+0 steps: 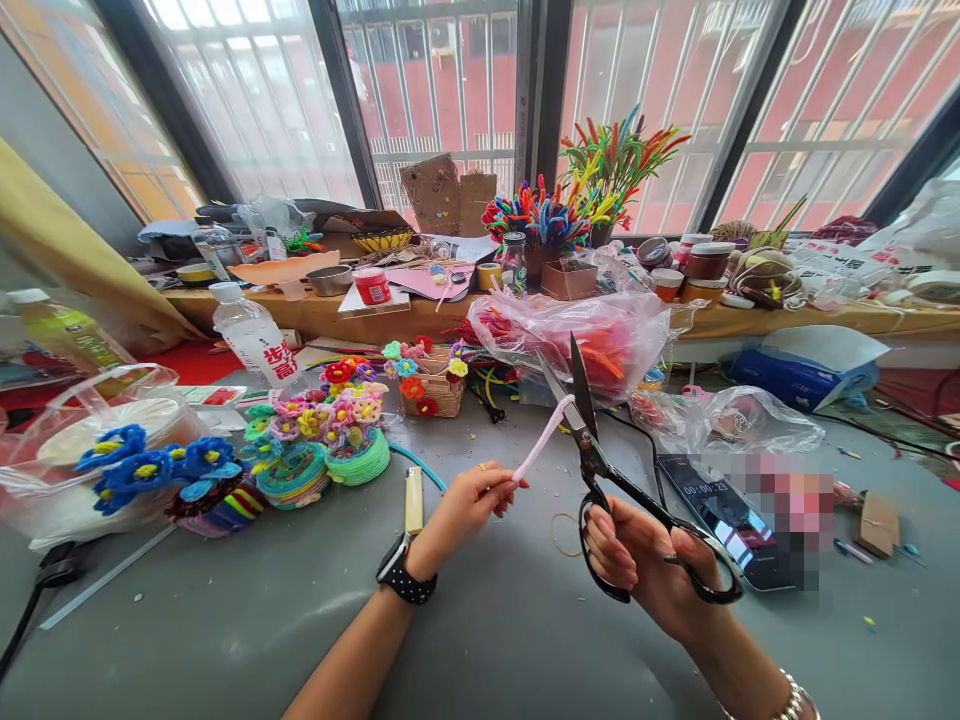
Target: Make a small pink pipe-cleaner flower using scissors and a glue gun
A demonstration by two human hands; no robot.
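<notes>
Near the middle of the head view, my left hand (469, 510) pinches one end of a pale pink pipe cleaner (541, 440), which looks bent over at its upper end. That end touches the large black-handled scissors (589, 450) close to where the blades meet. My right hand (652, 560) has its fingers and thumb through the two handle loops. The blades are spread apart and point up, away from me. A yellow lighter (414, 500) lies just beyond my left wrist, and a thin rubber band (564, 535) lies between my hands.
Small pots of bright pipe-cleaner flowers (356, 455) stand on the left, by a water bottle (255, 335). A plastic bag of pipe cleaners (592, 340) lies behind the scissors. A phone (724, 520) with a timer lies at right. Jars and craft supplies crowd the windowside shelf (435, 325).
</notes>
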